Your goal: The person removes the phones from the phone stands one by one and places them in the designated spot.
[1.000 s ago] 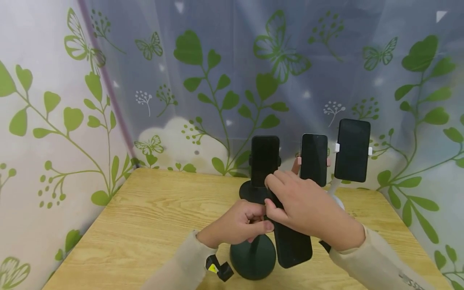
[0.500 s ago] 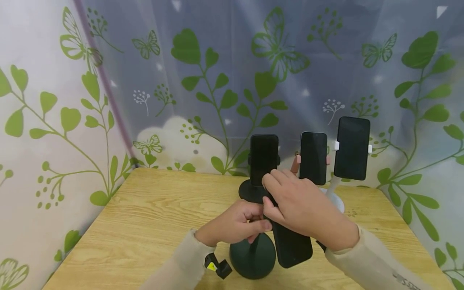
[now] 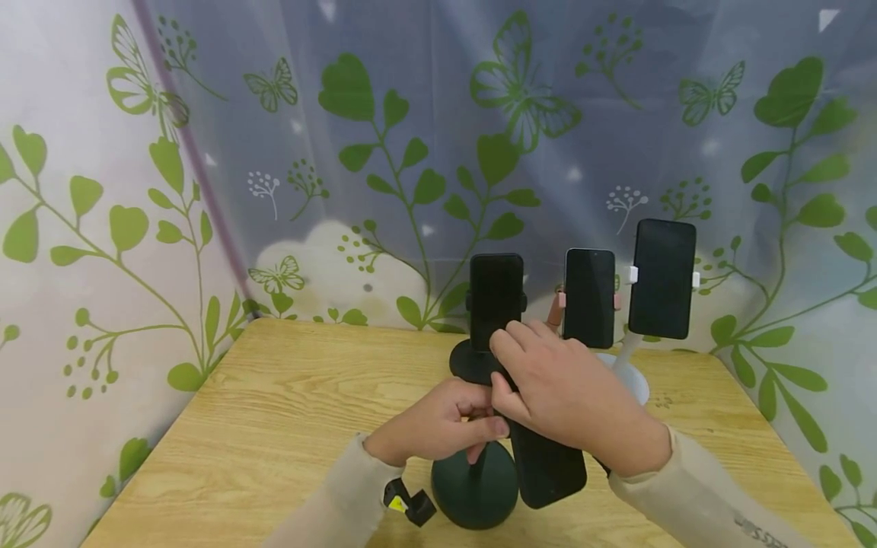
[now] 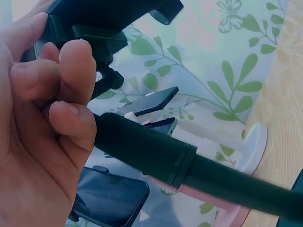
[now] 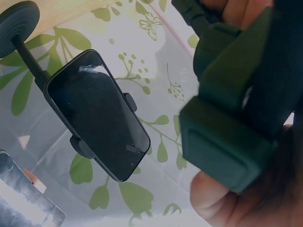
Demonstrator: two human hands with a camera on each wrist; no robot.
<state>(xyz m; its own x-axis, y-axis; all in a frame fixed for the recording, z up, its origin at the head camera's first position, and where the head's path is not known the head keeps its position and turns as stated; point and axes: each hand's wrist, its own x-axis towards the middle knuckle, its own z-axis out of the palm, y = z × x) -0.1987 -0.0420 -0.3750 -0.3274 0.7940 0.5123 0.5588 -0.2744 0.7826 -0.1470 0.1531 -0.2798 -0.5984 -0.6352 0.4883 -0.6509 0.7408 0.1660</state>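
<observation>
A dark green phone stand [image 3: 476, 487] stands near the front of the table, with a black smartphone [image 3: 550, 468] slanted at its clamp. My left hand [image 3: 441, 422] grips the stand's head; in the left wrist view its fingers curl beside the clamp [image 4: 99, 38], above the pole [image 4: 142, 152]. My right hand [image 3: 572, 388] lies across the phone and holds its upper part, covering much of the screen. Close up in the right wrist view, a blocky green jaw of the clamp borders the phone, with the right fingertip [image 5: 208, 194] below it.
Behind the hands stand several phones on stands: one on a black stand [image 3: 471, 361], one in a pink holder [image 3: 562, 300], one on a white stand [image 3: 633, 384]. A wood-grain table [image 3: 288, 396] meets a leaf-patterned curtain [image 3: 411, 114] at the back.
The head view shifts slightly, so the scene sits a little further left. Both hands keep their hold on the stand and phone, with hardly any movement.
</observation>
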